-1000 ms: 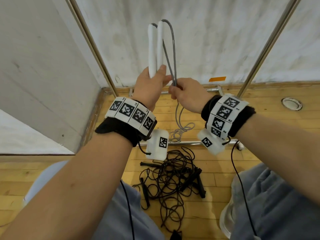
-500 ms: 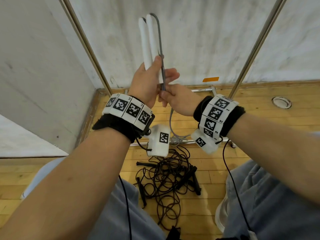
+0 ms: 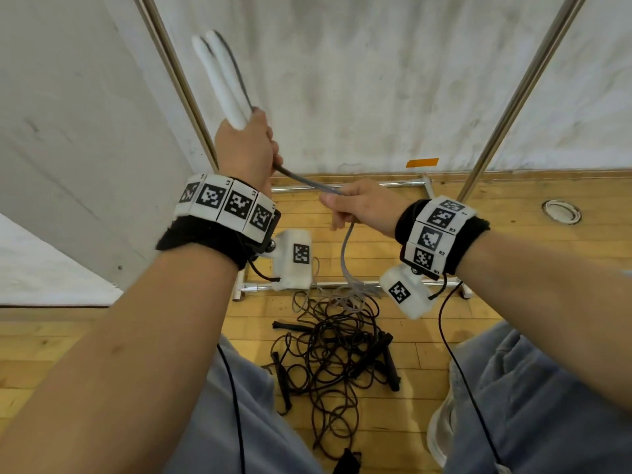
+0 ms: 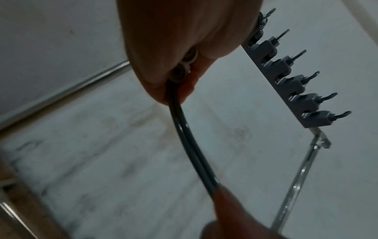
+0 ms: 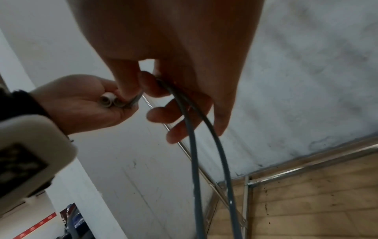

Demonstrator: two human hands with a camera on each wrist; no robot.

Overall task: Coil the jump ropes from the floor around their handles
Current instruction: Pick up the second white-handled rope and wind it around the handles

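Wooden floor [image 3: 513, 241] meets a stained white wall [image 3: 359, 80], with a chrome rack frame [image 3: 523, 83] standing against it. Left hand [image 3: 244, 145] is raised, fingers curled tight round two white handles [image 3: 219, 75] held side by side, tips tilted up and to the left. Grey rope [image 3: 307, 181], doubled into two strands, leaves the bottom of that fist and runs taut across to the right hand [image 3: 362, 208], which pinches both strands between thumb and fingers; the other fingers hang loosely curled. Below the right hand the strands drop to loose grey loops on the floor by the frame's lower bar. Black jump ropes [image 3: 338, 354] lie in a tangled pile between the person's knees. Left wrist view shows a row of grey hooks [image 4: 294, 80] on the rack.
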